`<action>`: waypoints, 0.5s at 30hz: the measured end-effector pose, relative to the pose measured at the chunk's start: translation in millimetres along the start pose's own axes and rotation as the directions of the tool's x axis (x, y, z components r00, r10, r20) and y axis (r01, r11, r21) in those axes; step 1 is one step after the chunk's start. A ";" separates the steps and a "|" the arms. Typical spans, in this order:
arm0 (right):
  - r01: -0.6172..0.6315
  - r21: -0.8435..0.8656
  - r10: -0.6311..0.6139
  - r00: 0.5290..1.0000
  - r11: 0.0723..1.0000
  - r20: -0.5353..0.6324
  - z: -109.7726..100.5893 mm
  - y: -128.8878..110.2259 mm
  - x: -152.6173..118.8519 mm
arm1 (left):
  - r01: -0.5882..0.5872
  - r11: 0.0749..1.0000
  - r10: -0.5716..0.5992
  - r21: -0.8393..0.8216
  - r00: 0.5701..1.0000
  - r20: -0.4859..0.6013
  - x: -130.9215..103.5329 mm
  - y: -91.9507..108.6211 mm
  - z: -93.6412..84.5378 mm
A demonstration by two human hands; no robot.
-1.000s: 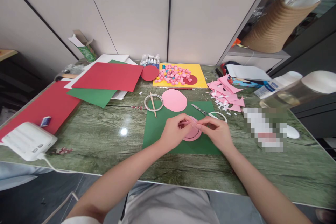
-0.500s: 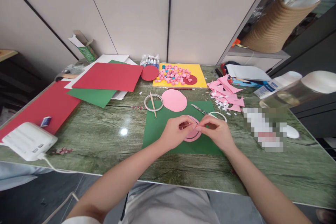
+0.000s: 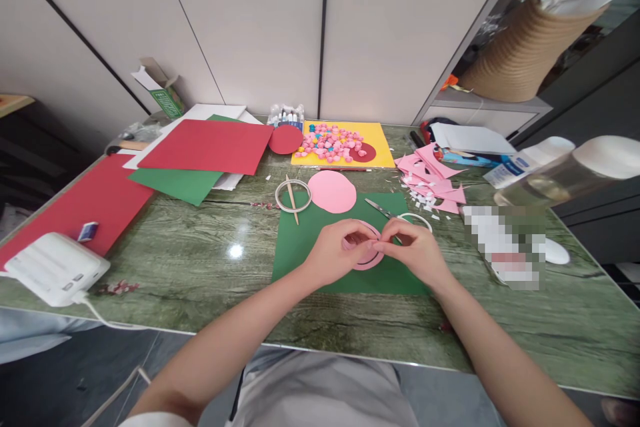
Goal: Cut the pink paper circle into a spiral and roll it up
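Observation:
My left hand [image 3: 336, 250] is closed in a pinch, thumb against index finger. Facing it, my right hand [image 3: 413, 247] pinches too, and the fingertips of both meet. Whatever lies between them is too small or too covered to make out. Beneath the fingers is a pink paper circle [image 3: 367, 263] with a dark curved line, partly covered by the hands. It lies over a green paper sheet [image 3: 310, 273]. Just beyond my right hand are scissors [image 3: 383, 208] with white handles. A larger pink paper circle [image 3: 333, 191] lies at the sheet's far edge.
A tape ring [image 3: 277, 196] with a wooden stick [image 3: 293, 201] lies left of the pink circle. Pink crumpled balls [image 3: 330, 143] cover a yellow sheet [image 3: 383, 140]. Pink scraps [image 3: 430, 177], a bottle [image 3: 545, 180], red sheets [image 3: 205, 147] and a white device [image 3: 55, 270] surround the work.
The fingertips have shifted slightly to the right over the pink circle, still pinched together. Nothing else has visibly moved.

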State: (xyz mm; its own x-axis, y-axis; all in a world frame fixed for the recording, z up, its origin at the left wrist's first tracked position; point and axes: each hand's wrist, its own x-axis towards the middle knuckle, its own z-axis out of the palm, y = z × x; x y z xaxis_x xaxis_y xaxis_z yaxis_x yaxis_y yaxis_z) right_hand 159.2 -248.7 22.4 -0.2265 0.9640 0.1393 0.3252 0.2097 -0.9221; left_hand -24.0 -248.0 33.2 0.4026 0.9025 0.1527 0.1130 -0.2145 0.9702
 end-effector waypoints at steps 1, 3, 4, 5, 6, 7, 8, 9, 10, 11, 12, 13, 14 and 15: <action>0.001 -0.002 -0.001 1.000 1.000 0.002 -0.2 0.3 0.0 | -0.001 1.000 0.001 -0.009 1.000 0.005 0.0 -0.2 -0.1; 0.006 -0.002 -0.006 1.000 1.000 0.007 -0.4 0.6 0.0 | 0.000 0.999 0.001 -0.037 1.000 0.018 0.2 -0.8 -0.3; 0.008 -0.002 -0.008 1.000 1.000 0.012 -0.6 0.8 -0.1 | 0.003 0.998 -0.001 -0.057 1.000 0.026 0.3 -1.3 -0.3; 0.010 -0.001 -0.010 1.000 1.000 0.020 -0.8 1.0 -0.3 | 0.009 0.997 -0.006 -0.080 0.999 0.034 0.5 -1.8 -0.2; 0.009 0.001 -0.009 1.000 1.000 0.027 -1.0 1.2 -0.4 | 0.019 0.994 -0.015 -0.105 0.999 0.044 0.6 -2.4 -0.1; 0.006 0.007 -0.006 0.999 1.000 0.032 -1.1 1.4 -0.6 | 0.035 0.991 -0.028 -0.131 0.998 0.057 0.7 -2.9 0.1; -0.002 0.017 0.001 0.999 1.000 0.036 -1.2 1.5 -0.7 | 0.055 0.986 -0.044 -0.155 0.996 0.071 0.8 -3.4 0.2; -0.010 0.032 0.009 0.999 0.999 0.034 -1.2 1.6 -0.8 | 0.076 0.981 -0.061 -0.179 0.994 0.086 0.9 -3.9 0.4; -0.014 0.049 0.013 1.000 0.999 0.028 -1.2 1.6 -0.8 | 0.099 0.974 -0.080 -0.206 0.992 0.098 1.0 -4.4 0.5; -0.013 0.065 0.011 1.000 0.998 0.018 -1.0 1.7 -0.8 | 0.121 0.964 -0.097 -0.237 0.989 0.110 1.2 -4.9 0.6; -0.005 0.076 0.005 1.000 0.997 0.003 -0.7 1.7 -0.7 | 0.139 0.952 -0.109 -0.273 0.987 0.120 1.5 -5.5 0.7; 0.007 0.079 -0.006 1.000 0.997 -0.018 -0.3 1.9 -0.7 | 0.153 0.938 -0.117 -0.310 0.985 0.129 1.9 -6.2 0.8; 0.020 0.074 -0.017 0.999 0.997 -0.043 0.2 2.2 -0.7 | 0.163 0.923 -0.122 -0.347 0.983 0.137 2.3 -6.9 0.9; 0.031 0.064 -0.026 0.997 0.997 -0.077 0.8 2.6 -0.7 | 0.170 0.908 -0.124 -0.383 0.982 0.142 2.9 -7.7 1.1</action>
State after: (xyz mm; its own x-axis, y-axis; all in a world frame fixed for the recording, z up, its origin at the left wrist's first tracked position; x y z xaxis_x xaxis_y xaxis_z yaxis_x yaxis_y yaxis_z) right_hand 159.4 -249.0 19.6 -0.1639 0.9678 0.1909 0.2587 0.2289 -0.9385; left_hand -22.6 -244.2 25.9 0.5106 0.8598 0.0033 -0.1766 0.1012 0.9791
